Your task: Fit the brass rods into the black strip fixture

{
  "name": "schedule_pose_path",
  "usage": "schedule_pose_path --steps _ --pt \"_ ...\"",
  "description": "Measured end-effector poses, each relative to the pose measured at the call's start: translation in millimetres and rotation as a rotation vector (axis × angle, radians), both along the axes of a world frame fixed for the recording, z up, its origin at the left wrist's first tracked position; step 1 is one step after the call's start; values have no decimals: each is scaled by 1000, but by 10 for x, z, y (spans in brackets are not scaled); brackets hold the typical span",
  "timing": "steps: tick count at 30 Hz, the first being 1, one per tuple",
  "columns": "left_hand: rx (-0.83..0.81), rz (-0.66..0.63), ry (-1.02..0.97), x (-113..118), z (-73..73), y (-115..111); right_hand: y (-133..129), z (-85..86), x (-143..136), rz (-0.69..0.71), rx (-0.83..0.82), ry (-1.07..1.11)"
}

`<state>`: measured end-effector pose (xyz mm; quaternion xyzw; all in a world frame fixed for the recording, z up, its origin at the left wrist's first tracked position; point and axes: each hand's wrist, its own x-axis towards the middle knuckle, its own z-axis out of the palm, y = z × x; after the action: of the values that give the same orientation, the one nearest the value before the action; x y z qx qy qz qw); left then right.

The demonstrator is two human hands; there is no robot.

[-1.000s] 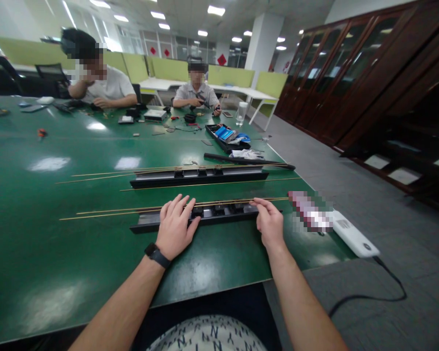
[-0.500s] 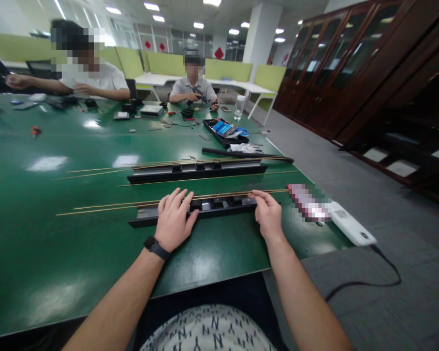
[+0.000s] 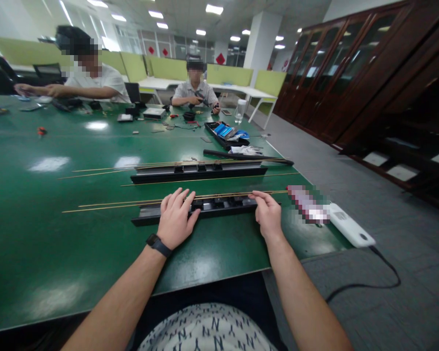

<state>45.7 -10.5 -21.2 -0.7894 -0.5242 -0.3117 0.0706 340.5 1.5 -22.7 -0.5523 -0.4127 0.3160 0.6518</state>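
A long black channel point(image 3: 145, 217) with a grey inner face lies on the green table in front of me. Thin brass-coloured rods point(image 3: 106, 208) run along its far edge and stick out past both ends. My left hand point(image 3: 176, 220) rests across the channel and rods, palm down, fingers stretched out and thumb apart. At the channel's right end, my right hand point(image 3: 269, 213) pinches the rods between thumb and forefinger; how many it grips I cannot tell. Just beyond lies a single brass-coloured rod point(image 3: 146, 184).
Behind is a second black channel point(image 3: 234, 173) with rods along it. Farther back are a black bar point(image 3: 223, 154) and a black tray point(image 3: 229, 142) of blue items. A phone point(image 3: 303, 202) and a white corded device point(image 3: 351, 225) sit at right. Two people sit across the green table point(image 3: 76, 273).
Both hands keep their places on the channel and rods. The view has shifted slightly. At the far left, a person's hands have come together.
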Motion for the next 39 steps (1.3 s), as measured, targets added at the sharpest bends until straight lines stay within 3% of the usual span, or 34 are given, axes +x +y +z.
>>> schedule_pose_path --steps 39 --pt "17 13 19 1 -4 -5 -23 15 -12 21 -3 -19"
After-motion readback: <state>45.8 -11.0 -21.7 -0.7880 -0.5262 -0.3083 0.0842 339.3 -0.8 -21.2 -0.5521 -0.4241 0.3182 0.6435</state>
